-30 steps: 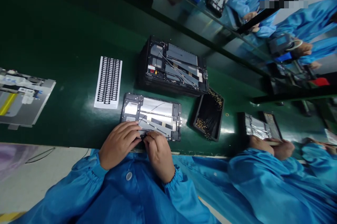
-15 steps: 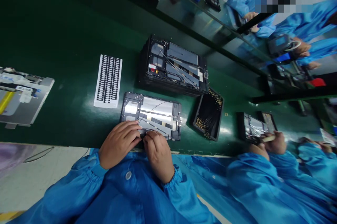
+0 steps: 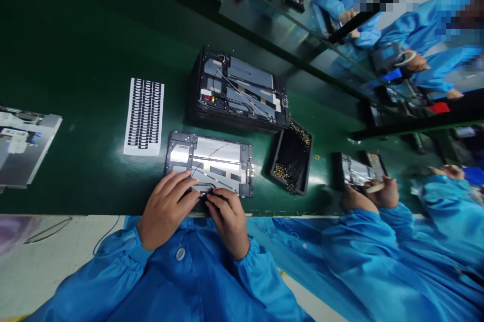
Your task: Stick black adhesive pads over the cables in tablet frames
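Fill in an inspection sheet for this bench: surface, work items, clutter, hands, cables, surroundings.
Surface: green bench, glossy, with glare spots.
Work items: open frame lying flat; second frame raised on a dark base behind it; sheet with rows of black pieces; black tray; metal panel, cut off by the picture's left edge.
Clutter: gold ring, loose beside the tray.
Hands: left hand and right hand at the frame's near edge; anything pinched is too small to tell.
Cables: thin wire across the frame; gold-tipped leads in the tray.
Surroundings: co-worker's hand with a pale tool; people in blue beyond the bench.
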Demonstrator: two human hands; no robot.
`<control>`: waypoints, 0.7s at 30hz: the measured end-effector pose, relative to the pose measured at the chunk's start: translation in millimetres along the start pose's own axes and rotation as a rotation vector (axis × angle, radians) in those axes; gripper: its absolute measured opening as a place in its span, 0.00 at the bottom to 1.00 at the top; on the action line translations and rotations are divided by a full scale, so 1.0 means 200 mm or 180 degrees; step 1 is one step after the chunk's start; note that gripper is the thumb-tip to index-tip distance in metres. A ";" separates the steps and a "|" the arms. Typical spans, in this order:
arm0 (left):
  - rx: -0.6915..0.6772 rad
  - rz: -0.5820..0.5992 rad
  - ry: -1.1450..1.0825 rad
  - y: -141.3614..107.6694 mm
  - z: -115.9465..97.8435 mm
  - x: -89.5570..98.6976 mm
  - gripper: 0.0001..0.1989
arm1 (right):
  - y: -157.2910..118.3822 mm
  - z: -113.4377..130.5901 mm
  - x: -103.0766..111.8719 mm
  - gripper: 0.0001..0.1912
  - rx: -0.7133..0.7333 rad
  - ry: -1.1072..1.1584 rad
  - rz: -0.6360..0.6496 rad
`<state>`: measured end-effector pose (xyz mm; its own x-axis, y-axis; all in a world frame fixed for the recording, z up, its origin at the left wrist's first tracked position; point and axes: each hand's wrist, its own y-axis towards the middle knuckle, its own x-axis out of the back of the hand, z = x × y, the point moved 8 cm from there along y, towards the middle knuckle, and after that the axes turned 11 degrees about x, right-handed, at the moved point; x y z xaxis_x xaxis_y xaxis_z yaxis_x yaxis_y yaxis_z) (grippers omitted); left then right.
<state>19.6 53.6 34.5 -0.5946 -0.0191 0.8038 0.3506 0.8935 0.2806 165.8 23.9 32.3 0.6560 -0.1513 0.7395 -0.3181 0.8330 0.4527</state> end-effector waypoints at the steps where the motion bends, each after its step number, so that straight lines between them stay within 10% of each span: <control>1: 0.0007 -0.0040 0.0007 0.00 0.00 0.00 0.07 | 0.00 0.00 -0.01 0.14 -0.0007 -0.0006 0.0002; 21: 0.0020 0.0011 -0.0148 0.00 0.01 -0.02 0.06 | 0.01 0.00 -0.05 0.13 0.0134 -0.0196 0.0222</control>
<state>21.6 53.7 29.8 -0.6264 0.0047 0.7795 0.3483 0.8963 0.2745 158.7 26.7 25.5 0.5882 -0.1272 0.7987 -0.3910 0.8197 0.4185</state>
